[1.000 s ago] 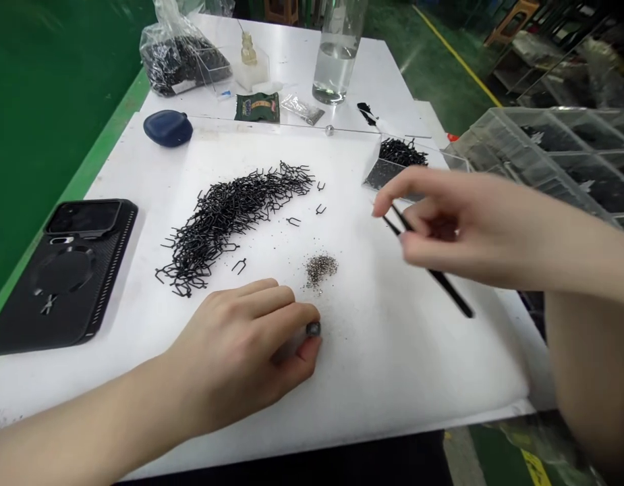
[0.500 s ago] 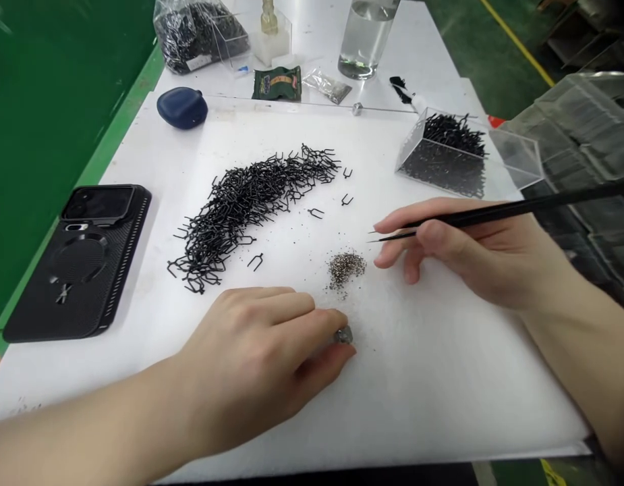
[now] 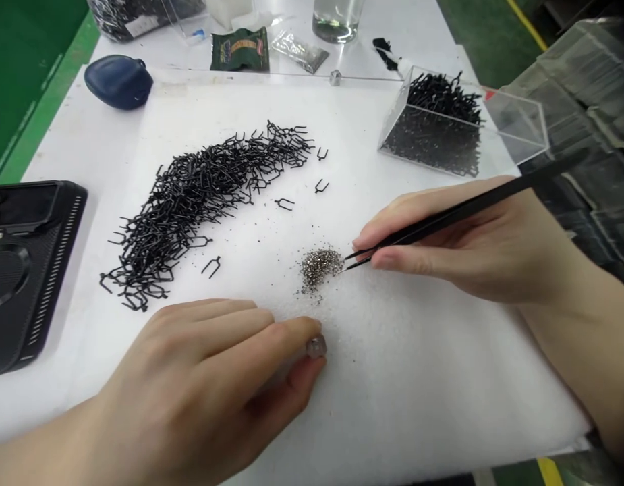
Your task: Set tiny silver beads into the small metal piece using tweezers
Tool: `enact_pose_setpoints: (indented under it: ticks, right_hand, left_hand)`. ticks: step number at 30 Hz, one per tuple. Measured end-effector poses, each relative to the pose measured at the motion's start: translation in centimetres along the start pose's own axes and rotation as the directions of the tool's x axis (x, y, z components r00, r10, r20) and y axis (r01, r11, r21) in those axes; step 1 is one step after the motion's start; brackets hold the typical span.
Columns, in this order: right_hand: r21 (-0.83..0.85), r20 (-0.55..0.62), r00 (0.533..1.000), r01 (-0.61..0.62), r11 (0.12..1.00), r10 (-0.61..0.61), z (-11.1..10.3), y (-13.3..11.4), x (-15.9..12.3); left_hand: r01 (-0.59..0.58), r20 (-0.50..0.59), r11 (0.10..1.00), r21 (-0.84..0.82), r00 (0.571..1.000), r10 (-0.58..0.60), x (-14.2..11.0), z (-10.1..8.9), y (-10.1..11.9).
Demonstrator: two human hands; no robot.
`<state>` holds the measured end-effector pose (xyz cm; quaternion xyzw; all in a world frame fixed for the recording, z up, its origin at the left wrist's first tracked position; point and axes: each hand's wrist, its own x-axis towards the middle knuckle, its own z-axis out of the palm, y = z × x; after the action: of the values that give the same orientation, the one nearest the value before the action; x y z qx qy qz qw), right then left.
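Dark navy-blue case (image 3: 119,82)

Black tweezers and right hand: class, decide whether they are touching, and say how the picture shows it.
Touching: the head view shows the black tweezers gripped in the right hand, thumb against their lower side.

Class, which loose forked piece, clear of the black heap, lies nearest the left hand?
The forked piece just beyond the left hand; the other loose pieces lie farther right and away.
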<state>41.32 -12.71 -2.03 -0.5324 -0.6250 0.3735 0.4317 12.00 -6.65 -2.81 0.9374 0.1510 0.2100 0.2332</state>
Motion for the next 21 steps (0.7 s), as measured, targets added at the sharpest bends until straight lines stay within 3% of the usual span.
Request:
enact_pose_setpoints:
  ticks: [21]
  right_hand:
    - [0.056, 0.010, 1.000, 0.008, 0.998, -0.008, 0.31, 0.13, -0.26]
  left_hand:
    - [-0.018, 0.022, 1.000, 0.012, 1.000, 0.017, -0.03, -0.41, 0.05]
